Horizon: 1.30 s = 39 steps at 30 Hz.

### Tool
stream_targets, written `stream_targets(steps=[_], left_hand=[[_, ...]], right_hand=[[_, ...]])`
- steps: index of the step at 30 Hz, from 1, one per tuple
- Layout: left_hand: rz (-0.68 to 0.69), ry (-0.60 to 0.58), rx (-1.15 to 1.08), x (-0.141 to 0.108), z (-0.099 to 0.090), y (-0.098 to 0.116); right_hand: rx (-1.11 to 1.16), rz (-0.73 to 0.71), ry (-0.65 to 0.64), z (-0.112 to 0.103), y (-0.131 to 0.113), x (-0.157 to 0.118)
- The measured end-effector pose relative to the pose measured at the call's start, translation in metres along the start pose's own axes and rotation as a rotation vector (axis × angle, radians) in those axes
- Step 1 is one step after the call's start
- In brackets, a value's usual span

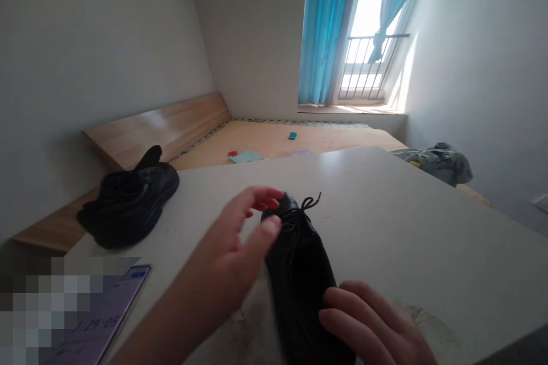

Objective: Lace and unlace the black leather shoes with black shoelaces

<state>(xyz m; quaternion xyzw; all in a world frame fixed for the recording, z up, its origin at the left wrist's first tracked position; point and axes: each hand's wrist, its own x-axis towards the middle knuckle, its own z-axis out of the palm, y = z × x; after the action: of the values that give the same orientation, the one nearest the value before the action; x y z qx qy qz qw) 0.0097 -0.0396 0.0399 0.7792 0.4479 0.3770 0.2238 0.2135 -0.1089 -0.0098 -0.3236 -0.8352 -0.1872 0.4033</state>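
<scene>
A black lace-up shoe (295,274) lies on the white table with its toe pointing away from me and its laces tied in a bow (302,211). My left hand (240,239) is at the toe. Its thumb rests beside the laces and its curved fingertips are by the toe's tip, with a gap between thumb and fingers. My right hand (372,325) has its fingers over the right edge of the shoe's opening, toward the heel; its thumb is hidden.
Another black shoe (132,199) stands at the table's left. A phone (124,308) showing a timer lies near the left front. Behind the white table (385,217) is a wooden bed (265,131) with small items on it. Grey cloth (445,162) lies at the right.
</scene>
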Motion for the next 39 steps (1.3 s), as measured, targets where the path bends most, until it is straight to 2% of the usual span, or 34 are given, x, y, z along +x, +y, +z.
stream_targets(steps=[2,4,6,9,11,12,14,17,19,21,26,28,30,33,35,37,39], left_hand=[[-0.016,-0.071,0.028,-0.001,0.01,-0.001],[-0.033,-0.136,0.046,0.0,0.023,-0.004],[-0.049,-0.143,0.049,0.0,0.033,-0.009],[-0.021,-0.108,0.024,0.0,0.038,-0.018],[0.008,-0.095,-0.011,-0.001,0.038,-0.023],[0.017,-0.087,-0.029,-0.002,0.038,-0.025],[0.022,-0.072,-0.059,-0.004,0.039,-0.027],[0.022,-0.049,-0.091,-0.005,0.041,-0.028],[0.021,-0.042,-0.103,-0.005,0.042,-0.027],[0.017,-0.042,-0.109,-0.005,0.041,-0.026],[0.0,-0.047,-0.119,-0.004,0.04,-0.023],[-0.012,-0.05,-0.121,-0.005,0.039,-0.022],[-0.019,-0.059,-0.116,-0.006,0.038,-0.021],[-0.023,-0.074,-0.102,-0.007,0.038,-0.02],[-0.021,-0.075,-0.098,-0.008,0.038,-0.02],[-0.013,-0.071,-0.096,-0.008,0.038,-0.02],[0.001,-0.061,-0.098,-0.009,0.039,-0.021]], right_hand=[[0.116,0.008,-0.037,-0.001,0.006,-0.001],[0.258,0.086,-0.05,-0.003,0.015,0.002],[0.351,0.256,-0.068,-0.004,0.027,0.012],[0.381,0.577,-0.144,0.004,0.057,0.036],[0.461,0.735,-0.257,0.018,0.079,0.05],[0.545,0.774,-0.371,0.026,0.088,0.055],[0.678,0.775,-0.505,0.04,0.101,0.058],[0.871,0.76,-0.579,0.051,0.107,0.053],[0.969,0.783,-0.574,0.049,0.108,0.048],[1.059,0.845,-0.511,0.044,0.109,0.045],[1.459,1.149,-0.198,0.03,0.12,0.049],[1.501,1.226,-0.094,0.023,0.125,0.052],[1.528,1.217,0.025,0.015,0.129,0.056],[1.663,1.11,0.206,0.004,0.133,0.06],[1.73,1.062,0.246,0.0,0.131,0.062],[1.761,0.995,0.16,-0.001,0.124,0.061],[1.821,0.81,-0.073,0.001,0.115,0.058]])
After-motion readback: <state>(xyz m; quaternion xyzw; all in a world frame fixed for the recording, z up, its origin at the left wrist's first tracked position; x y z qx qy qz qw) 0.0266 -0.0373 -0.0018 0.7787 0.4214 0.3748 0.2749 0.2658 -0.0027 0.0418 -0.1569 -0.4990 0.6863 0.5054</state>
